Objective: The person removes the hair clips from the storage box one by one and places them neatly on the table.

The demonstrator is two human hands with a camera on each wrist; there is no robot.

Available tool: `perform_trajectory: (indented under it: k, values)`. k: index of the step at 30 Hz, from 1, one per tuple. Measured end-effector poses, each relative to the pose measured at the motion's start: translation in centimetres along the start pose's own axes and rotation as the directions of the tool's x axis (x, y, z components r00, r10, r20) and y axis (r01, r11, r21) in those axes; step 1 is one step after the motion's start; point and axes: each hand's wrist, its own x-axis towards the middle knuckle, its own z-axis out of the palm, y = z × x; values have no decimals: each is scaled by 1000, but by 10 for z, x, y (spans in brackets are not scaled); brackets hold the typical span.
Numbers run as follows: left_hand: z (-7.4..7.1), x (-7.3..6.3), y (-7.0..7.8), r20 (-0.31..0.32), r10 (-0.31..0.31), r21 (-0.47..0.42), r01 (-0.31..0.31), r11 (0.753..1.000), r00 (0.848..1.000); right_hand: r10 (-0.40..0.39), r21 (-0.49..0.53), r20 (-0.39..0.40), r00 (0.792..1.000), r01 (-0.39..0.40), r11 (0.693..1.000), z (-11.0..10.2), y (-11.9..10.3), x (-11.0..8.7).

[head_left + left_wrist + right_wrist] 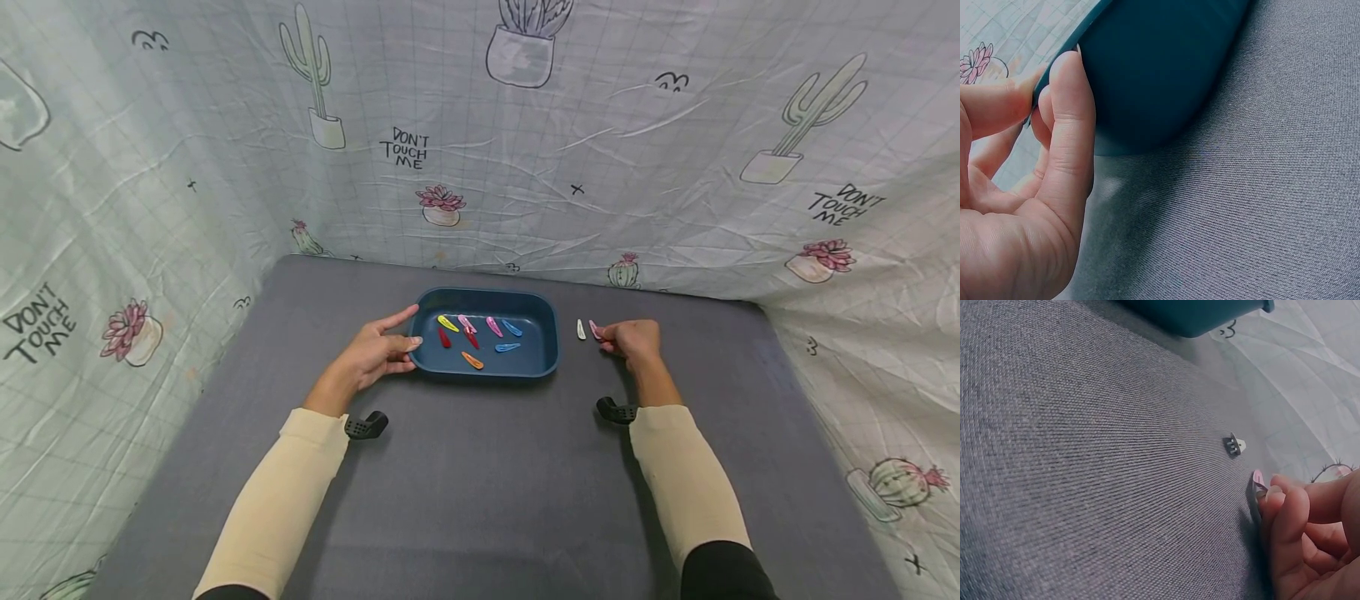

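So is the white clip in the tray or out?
Out: the white clip lies on the grey table beside the blue tray.

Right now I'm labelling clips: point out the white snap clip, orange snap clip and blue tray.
White snap clip [581, 331], head view: its middle.
Orange snap clip [472, 360], head view: its middle.
Blue tray [534, 339], head view: bare floor.

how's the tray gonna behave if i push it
The tray seems stiff, unbent where the left hand grips it. Wide and low, it probably won't tip easily. Its clips lie scattered, so a sharp push may slide them.
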Motion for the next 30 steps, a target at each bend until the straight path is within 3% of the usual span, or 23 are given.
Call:
perform_trajectory:
  k: [15,26,30]
  values:
    - [1,-3,1,0,-1,-7,1,1000,1000,-20,-82,-4,1000,20,996,1,0,-6]
    - [-1,-2,0,1,-15,-20,15,1000,1000,-123,-168,3,992,121,978,-4,-3,-17]
    - [-1,-1,0,-1,-11,-14,11,1000,1000,-178,-201,47,983,184,962,-3,-8,-24]
